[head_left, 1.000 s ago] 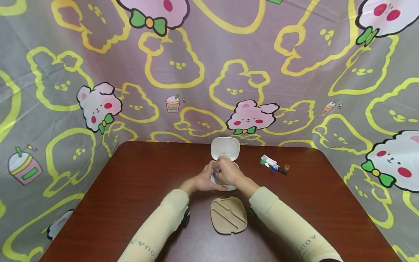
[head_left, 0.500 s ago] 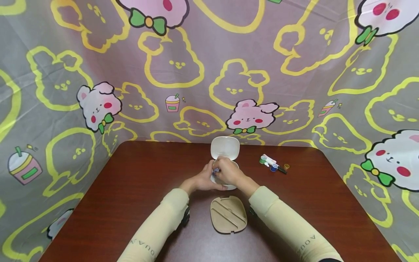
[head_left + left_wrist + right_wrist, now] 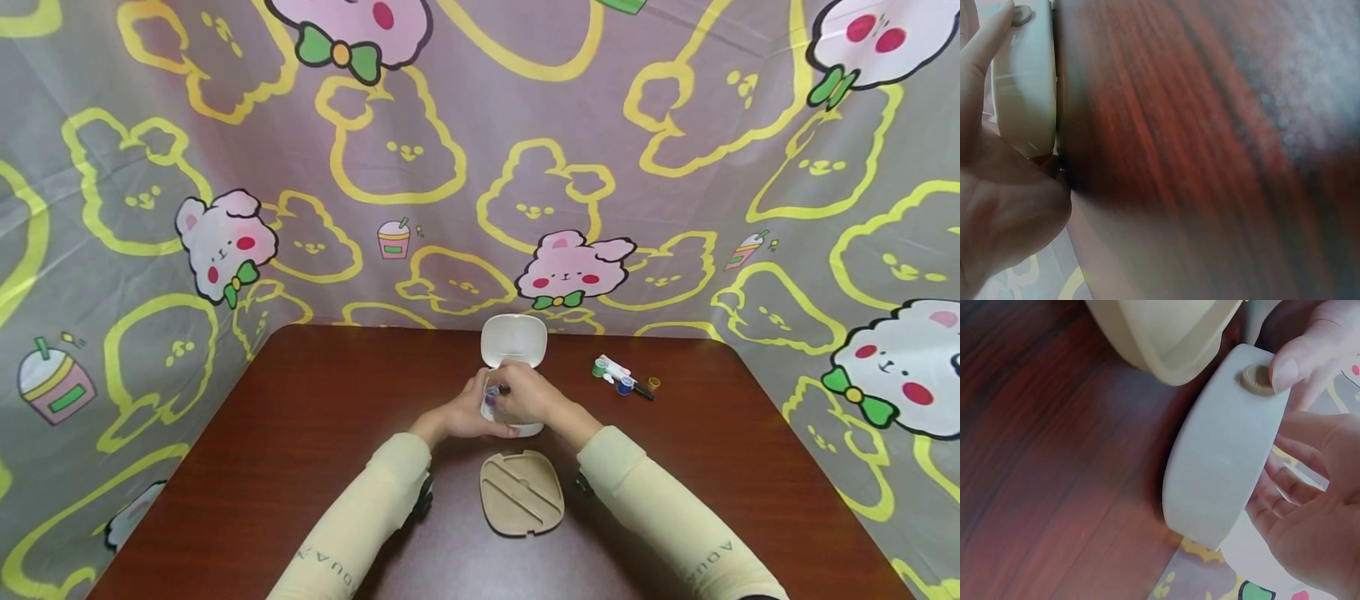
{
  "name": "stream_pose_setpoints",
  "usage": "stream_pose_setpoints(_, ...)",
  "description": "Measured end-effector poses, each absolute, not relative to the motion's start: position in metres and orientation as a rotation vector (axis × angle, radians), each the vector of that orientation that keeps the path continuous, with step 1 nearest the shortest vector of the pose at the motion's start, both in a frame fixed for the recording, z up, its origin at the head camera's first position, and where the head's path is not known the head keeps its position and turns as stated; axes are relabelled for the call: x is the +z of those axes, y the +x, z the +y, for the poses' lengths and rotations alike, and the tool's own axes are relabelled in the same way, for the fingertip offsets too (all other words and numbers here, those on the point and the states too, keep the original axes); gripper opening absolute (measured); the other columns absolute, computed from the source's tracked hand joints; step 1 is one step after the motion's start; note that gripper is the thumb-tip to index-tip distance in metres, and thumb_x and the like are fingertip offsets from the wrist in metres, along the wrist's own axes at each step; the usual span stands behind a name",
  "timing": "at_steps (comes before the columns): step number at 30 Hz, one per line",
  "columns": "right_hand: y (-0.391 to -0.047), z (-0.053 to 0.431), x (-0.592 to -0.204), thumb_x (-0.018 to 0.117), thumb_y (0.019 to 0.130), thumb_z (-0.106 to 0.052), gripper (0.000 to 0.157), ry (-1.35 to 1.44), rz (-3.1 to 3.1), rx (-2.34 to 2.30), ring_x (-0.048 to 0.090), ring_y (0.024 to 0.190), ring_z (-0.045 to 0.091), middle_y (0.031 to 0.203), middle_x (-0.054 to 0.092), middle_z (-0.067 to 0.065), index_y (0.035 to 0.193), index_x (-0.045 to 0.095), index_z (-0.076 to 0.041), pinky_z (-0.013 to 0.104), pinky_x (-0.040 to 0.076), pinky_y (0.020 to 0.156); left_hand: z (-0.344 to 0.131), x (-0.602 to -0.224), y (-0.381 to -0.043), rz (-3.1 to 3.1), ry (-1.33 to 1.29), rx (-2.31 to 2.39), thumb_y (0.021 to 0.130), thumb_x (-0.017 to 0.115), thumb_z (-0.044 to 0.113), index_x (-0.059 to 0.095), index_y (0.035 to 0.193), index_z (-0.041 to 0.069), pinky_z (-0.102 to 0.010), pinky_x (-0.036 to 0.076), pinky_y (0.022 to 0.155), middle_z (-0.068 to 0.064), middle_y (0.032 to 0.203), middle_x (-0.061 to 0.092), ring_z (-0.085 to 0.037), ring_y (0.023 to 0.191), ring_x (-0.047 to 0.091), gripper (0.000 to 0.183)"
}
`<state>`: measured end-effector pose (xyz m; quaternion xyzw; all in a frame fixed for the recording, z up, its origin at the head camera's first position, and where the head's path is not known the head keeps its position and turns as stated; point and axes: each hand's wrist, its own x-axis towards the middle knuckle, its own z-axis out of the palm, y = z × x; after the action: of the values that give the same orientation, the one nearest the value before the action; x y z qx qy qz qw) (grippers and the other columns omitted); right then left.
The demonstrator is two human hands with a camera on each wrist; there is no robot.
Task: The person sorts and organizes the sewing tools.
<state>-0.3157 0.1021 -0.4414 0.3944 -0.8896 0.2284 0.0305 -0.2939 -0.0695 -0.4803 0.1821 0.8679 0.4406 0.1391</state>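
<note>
The left hand's (image 3: 465,414) grip is clamped on the white box (image 3: 1222,450), palm round its left side and thumb on the front, beside the round brown button (image 3: 1258,379). The right hand (image 3: 528,396) is bent over the box's open mouth, reaching in from the right. Whether its grip is together on something I cannot tell, since the back of the hand covers the fingertips in the head view. A small purple thing (image 3: 492,393) shows in the mouth just by those fingers, too small to make out.

The box sits on the worktop (image 3: 337,383), straight ahead of the person, with its lid (image 3: 513,340) open and standing up at the back. Nearer the person, between the forearms and apart from the box, the beige panel (image 3: 521,493) lies flat, two slanting lines across its face and notches in its edge.

Off to the right, well apart from the hands, is a little cluster: a green pot (image 3: 599,367), a blue pot (image 3: 624,386), a black stick (image 3: 643,391) and, at the far side, a yellow ring (image 3: 654,383). Behind the worktop hangs a grey cloth (image 3: 450,217) with rabbit and cup prints. Pale yellow sleeves (image 3: 352,508) cover both forearms.
</note>
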Motion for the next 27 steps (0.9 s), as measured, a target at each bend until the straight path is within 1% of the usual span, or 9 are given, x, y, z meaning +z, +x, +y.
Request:
stream_pose_setpoints(4, -0.315, 0.108, -0.439, 0.074, 0.079, 0.003, 0.021, 1.185, -2.744, 0.693, 0.061, 0.085, 0.029, 0.095, 0.068, 0.016, 0.100, 0.076, 0.001, 0.038, 0.050, 0.074, -0.069, -0.480, -0.295, 2.524, 0.558, 1.288, 0.074, 0.092, 0.034, 0.024, 0.148, 0.009, -0.044, 0.036, 0.109, -0.020, 0.139, 0.036, -0.030, 0.128, 0.041, 0.103)
stream_pose_setpoints(8, -0.316, 0.114, -0.439, 0.074, 0.082, 0.003, 0.020, 1.165, -2.756, 0.706, 0.062, 0.087, 0.031, 0.097, 0.068, 0.017, 0.102, 0.076, 0.002, 0.042, 0.052, 0.077, -0.068, -0.480, -0.294, 2.528, 0.547, 1.301, 0.073, 0.093, 0.033, 0.026, 0.146, 0.010, -0.043, 0.037, 0.107, -0.019, 0.136, 0.037, -0.029, 0.124, 0.042, 0.102)
stream_pose_setpoints(11, -0.315, 0.117, -0.439, 0.074, 0.083, 0.002, 0.020, 1.162, -2.754, 0.724, 0.064, 0.090, 0.032, 0.099, 0.069, 0.018, 0.103, 0.076, 0.003, 0.043, 0.053, 0.080, -0.069, -0.487, -0.297, 2.543, 0.540, 1.295, 0.071, 0.094, 0.035, 0.026, 0.145, 0.013, -0.042, 0.037, 0.106, -0.018, 0.136, 0.037, -0.027, 0.122, 0.043, 0.103)
stream_pose_setpoints(15, -0.313, 0.120, -0.438, 0.073, 0.082, 0.004, 0.020, 1.153, -2.739, 0.750, 0.065, 0.091, 0.034, 0.099, 0.069, 0.019, 0.101, 0.076, 0.005, 0.043, 0.054, 0.081, -0.069, -0.498, -0.305, 2.559, 0.545, 1.283, 0.069, 0.094, 0.039, 0.025, 0.146, 0.014, -0.040, 0.037, 0.106, -0.016, 0.136, 0.037, -0.024, 0.120, 0.043, 0.107)
stream_pose_setpoints(20, -0.309, 0.125, -0.435, 0.075, 0.083, 0.003, 0.022, 1.089, -2.765, 0.787, 0.067, 0.091, 0.036, 0.101, 0.068, 0.020, 0.105, 0.075, 0.005, 0.046, 0.054, 0.082, -0.069, -0.499, -0.306, 2.567, 0.577, 1.269, 0.069, 0.094, 0.039, 0.025, 0.146, 0.010, -0.040, 0.038, 0.104, -0.015, 0.134, 0.039, -0.023, 0.119, 0.043, 0.107)
stream_pose_setpoints(27, -0.308, 0.133, -0.437, 0.076, 0.087, -0.001, 0.019, 1.055, -2.773, 0.809, 0.067, 0.096, 0.036, 0.103, 0.067, 0.019, 0.105, 0.075, 0.005, 0.047, 0.054, 0.085, -0.069, -0.499, -0.305, 2.564, 0.583, 1.271, 0.069, 0.093, 0.040, 0.024, 0.147, 0.013, -0.041, 0.038, 0.104, -0.014, 0.134, 0.039, -0.023, 0.119, 0.042, 0.109)
